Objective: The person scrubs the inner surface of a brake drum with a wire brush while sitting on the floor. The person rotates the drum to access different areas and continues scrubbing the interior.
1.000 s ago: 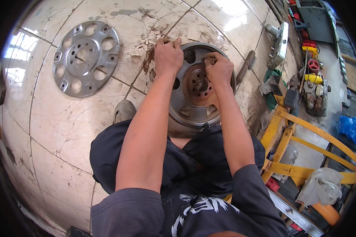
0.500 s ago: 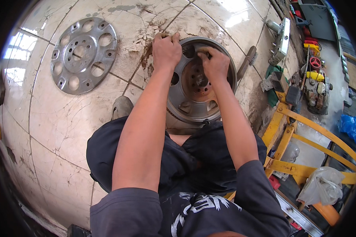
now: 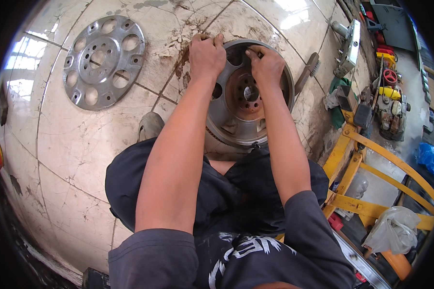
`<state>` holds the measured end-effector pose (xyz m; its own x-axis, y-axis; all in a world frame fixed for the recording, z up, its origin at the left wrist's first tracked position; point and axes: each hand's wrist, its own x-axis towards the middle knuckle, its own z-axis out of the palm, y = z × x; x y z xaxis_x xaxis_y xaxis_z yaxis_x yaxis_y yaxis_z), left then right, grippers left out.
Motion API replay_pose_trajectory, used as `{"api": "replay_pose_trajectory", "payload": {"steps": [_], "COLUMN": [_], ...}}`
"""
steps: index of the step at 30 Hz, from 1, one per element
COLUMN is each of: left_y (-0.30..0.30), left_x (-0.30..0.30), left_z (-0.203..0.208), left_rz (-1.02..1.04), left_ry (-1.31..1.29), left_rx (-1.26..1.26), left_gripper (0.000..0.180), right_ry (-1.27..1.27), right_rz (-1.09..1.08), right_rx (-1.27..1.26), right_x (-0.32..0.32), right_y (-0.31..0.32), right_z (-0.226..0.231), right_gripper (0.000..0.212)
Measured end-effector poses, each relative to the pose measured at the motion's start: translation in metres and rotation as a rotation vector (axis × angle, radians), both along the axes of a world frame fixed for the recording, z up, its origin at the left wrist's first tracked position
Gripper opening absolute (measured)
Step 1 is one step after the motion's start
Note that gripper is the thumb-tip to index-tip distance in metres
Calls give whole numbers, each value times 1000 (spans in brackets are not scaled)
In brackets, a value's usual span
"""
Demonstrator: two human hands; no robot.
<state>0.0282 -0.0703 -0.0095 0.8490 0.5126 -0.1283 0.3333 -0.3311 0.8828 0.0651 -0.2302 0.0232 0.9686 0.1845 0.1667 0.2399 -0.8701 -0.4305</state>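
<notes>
A grey flywheel (image 3: 223, 114) with a rusty brown hub, large round holes and a toothed edge is in front of my knees. My left hand (image 3: 207, 58) is closed over its upper left rim, with the fingertips at the outer edge. On the upper part of its face, beside a hole, my right hand (image 3: 269, 66) has its fingers curled and pinched. Whatever those fingers hold, if anything, cannot be made out. A flat silvery disc (image 3: 101, 78) with round openings lies on the tiles to the left, apart from both hands.
A wooden-handled wire brush (image 3: 307, 73) lies just right of the flywheel. Beyond it is a metal housing (image 3: 349, 49). At right stand a yellow metal frame (image 3: 354, 204) with a clear plastic bag (image 3: 394, 227) on it, and a machine (image 3: 389, 108) with a red wheel.
My right hand has shifted slightly up and right over the flywheel's face. The left hand keeps its place on the rim. The whole view has moved a little.
</notes>
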Motion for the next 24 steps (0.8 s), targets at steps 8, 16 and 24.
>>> {"api": "replay_pose_trajectory", "payload": {"steps": [8,16,24], "left_y": [4,7,-3], "left_x": [5,4,0], "left_z": [-9,-6,-7], "left_rz": [47,24,8], "left_ry": [-41,-33,-16], "left_rx": [78,39,32], "left_gripper": [44,49,49], "right_ry": [-44,-17,18], "right_rz": [61,10,-75], "right_rx": [-21,-53,57], "right_x": [15,-2,0], "right_y": [8,4,4], "right_z": [-7,-10,-16], "right_gripper": [18,19,19]}}
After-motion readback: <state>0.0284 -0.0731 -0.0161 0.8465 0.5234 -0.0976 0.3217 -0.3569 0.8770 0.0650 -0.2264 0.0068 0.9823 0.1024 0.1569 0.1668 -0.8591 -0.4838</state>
